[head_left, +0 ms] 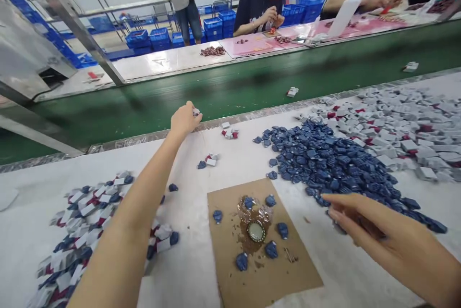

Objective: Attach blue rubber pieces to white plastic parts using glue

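My left hand (185,120) reaches to the near edge of the green conveyor belt (151,106), closed round a small whitish piece (196,112). At lower right, my right hand (389,238) curls with thumb and forefinger close together; what they hold, if anything, is unclear. Beside it spreads a pile of small dark blue pieces (317,154). A brown cardboard sheet (230,240) carries several separate blue pieces (271,249) around a small round cap (256,231) with pale contents, in a wet brown patch. My left forearm partly covers a heap of joined white, red and blue pieces (86,209).
White-and-red pieces (414,125) lie heaped at the right. Few assembled pieces (211,159) sit between the heaps, and a white piece (292,92) rests on the belt. Across it, people work at a pink-topped table (252,46). A metal post (82,34) stands at left.
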The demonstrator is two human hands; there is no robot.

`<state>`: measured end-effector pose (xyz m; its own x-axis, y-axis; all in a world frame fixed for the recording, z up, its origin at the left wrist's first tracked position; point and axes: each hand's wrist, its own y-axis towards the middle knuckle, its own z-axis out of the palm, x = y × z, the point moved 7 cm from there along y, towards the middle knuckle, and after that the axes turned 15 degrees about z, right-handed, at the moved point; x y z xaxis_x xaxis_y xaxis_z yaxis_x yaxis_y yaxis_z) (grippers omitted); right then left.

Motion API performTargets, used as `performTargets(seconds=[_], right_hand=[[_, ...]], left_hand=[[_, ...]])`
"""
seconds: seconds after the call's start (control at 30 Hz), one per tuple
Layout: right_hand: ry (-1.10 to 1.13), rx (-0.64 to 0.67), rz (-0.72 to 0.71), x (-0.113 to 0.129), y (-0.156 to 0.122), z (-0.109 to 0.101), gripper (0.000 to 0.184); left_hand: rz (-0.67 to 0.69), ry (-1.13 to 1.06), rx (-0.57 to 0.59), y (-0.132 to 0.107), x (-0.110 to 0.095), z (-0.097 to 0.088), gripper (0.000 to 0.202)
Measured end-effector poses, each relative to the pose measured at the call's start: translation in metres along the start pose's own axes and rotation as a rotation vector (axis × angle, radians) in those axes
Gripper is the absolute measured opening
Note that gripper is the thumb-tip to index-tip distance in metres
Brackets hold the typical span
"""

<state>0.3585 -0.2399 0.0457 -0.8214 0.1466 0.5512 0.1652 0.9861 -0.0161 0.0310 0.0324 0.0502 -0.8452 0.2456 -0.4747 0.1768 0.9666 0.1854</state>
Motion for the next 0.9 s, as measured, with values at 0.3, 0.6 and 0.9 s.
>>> performTargets(seconds=[0.3, 0.6, 0.9], right_hand=[[-0.435, 0.155, -0.623, 0.067, 0.113, 0.068, 0.024], [-0.424, 0.131, -0.648, 0.087, 0.1, 0.069, 0.026], [-0.169, 0.47, -0.649, 0.088, -0.001, 0.092, 0.026]], left_hand=[[-0.275, -0.663, -0.068, -0.199, -0.037, -0.022, 0.035], [-0.423, -1.072, -0.107, -0.314, -0.073, -0.011, 0.047], [-0.386, -1.292, -0.179, -0.336, -0.071, 0.017, 0.037]])
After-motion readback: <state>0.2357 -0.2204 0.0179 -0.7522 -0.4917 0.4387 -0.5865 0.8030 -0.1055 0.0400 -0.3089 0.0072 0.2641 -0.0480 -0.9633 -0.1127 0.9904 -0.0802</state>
